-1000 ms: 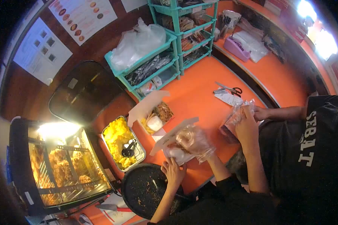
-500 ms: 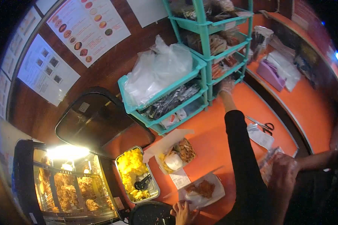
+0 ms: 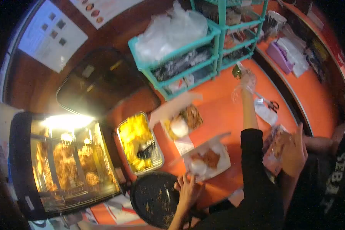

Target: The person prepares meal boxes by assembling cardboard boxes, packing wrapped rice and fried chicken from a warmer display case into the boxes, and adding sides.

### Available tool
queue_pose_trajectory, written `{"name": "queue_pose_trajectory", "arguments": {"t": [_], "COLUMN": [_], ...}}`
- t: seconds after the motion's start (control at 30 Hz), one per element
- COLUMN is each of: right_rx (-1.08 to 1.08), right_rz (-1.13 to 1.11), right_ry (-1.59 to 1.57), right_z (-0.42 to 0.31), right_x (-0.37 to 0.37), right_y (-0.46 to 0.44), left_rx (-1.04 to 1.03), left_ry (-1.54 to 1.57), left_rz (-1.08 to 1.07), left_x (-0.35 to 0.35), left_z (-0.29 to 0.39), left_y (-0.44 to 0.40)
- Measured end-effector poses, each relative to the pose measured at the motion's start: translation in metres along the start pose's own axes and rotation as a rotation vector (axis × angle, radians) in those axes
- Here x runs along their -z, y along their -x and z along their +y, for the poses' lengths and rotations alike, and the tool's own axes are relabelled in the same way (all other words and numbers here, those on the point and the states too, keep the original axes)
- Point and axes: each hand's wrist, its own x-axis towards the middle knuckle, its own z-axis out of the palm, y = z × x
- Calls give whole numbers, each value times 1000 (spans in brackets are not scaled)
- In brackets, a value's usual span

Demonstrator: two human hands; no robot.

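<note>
The right hand [image 3: 248,81], gloved in clear plastic, has its grip nearly closed on a small green packet [image 3: 237,71] over the counter [image 3: 222,103], which calls for a steady pinch. Nearer than that grip, the left hand [image 3: 188,190], fingers loosely spread, meets an open meal box [image 3: 226,168]. "SEB" reads on a co-worker's shirt [image 3: 336,168]; further letters are unclear.

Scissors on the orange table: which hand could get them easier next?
Probably the right. It's close beside the scissors, though its grip seems full with a small packet. The left is farther away, by an open box.
</note>
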Motion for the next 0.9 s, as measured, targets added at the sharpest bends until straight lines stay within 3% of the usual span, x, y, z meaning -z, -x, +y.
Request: {"name": "queue_pose_trajectory", "arguments": {"t": [0.03,0.07,0.13,0.2,0.37,0.4,0.47,0.5,0.57,0.63,0.7,0.73,0.8,0.83,0.9], "right_rx": [99,-17,111,-151,538,568,905,951,757,654,640,683,555,453,507], "right_rz": [-35,-178,51,154,-68,-72,-199,-206,-101,-10,-138,-189,-576,-826,-1244], "right_ry": [93,-115,-219,-768,324,306,496,468,399,-3,-63,-121,-430,-739,-860], "right_z": [23,-22,-115,-44,-77,-70,-62,-67,-89,-118,-192,-230,-298,-311,-342], "right_x": [13,56,123,112,126,120,117,120,132,134,169,181,200,190,182], "right_y": [12,42,142,187,372,389,416,424,443,476,535,571,668,716,798], "left_rx": [6,3,-4,-33,-61,-50,-20,8,89,205,199,250,297,327,388], "left_ry": [19,39,88,126,175,164,152,155,169,180,453,438,587,580,630], "left_rz": [52,80,132,217,388,413,487,532,574,653,678,749,684,738,561], "left_x": [5,11,26,46,68,66,62,63,65,60,43,49,76,90,117], "left_z": [4,9,14,23,8,0,-18,-26,-38,-56,-80,-85,-92,-99,-125], "left_y": [6,18,42,67,167,192,243,270,332,384,420,436,453,461,478]}}
